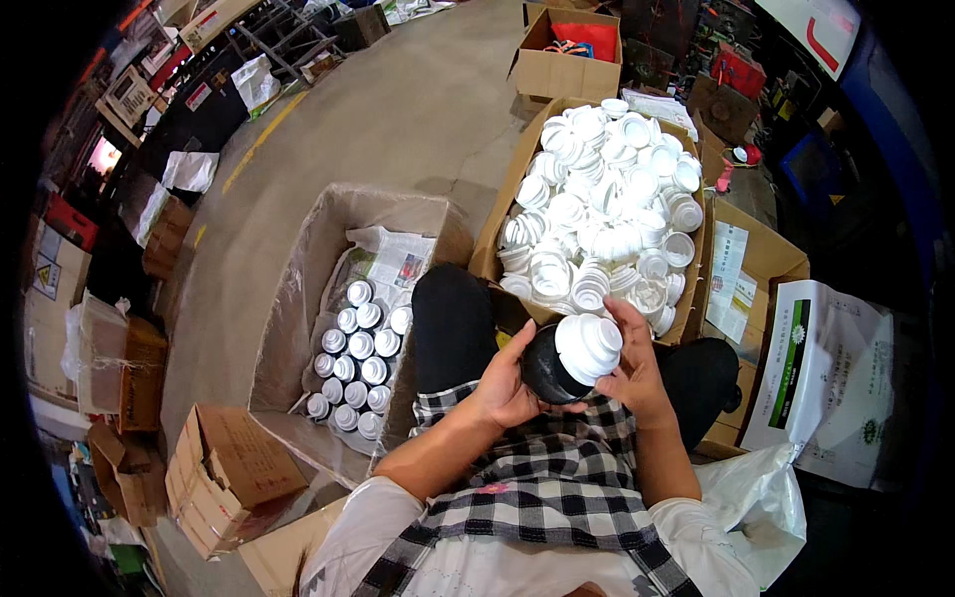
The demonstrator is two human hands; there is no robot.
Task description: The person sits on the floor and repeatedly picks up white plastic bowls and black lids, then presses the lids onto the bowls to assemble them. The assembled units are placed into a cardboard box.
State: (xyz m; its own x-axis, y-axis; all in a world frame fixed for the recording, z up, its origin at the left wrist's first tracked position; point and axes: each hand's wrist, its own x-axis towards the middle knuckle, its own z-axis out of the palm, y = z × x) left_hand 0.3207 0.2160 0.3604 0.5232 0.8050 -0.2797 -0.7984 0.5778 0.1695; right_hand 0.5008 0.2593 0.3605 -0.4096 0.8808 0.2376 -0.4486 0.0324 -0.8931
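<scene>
Over my lap, my left hand [503, 386] is wrapped round a black, rounded container [544, 364]. On top of it sits a white stepped cap [589, 346], tilted toward the right. The fingers of my right hand [635, 360] grip the cap's right side. Whether the cap is threaded on or just resting there cannot be told. Just beyond my hands, a large cardboard box [500, 215] is heaped with loose white caps [597, 214]. To my left, several black containers with white caps [360, 345] stand upright in rows inside a plastic-lined carton [290, 343].
Newspaper [403, 261] lies in the left carton. An open cardboard box [572, 72] with red material stands at the far end. Another carton [231, 476] is at the lower left. A white printed sack [826, 383] and an open box [781, 249] are on the right.
</scene>
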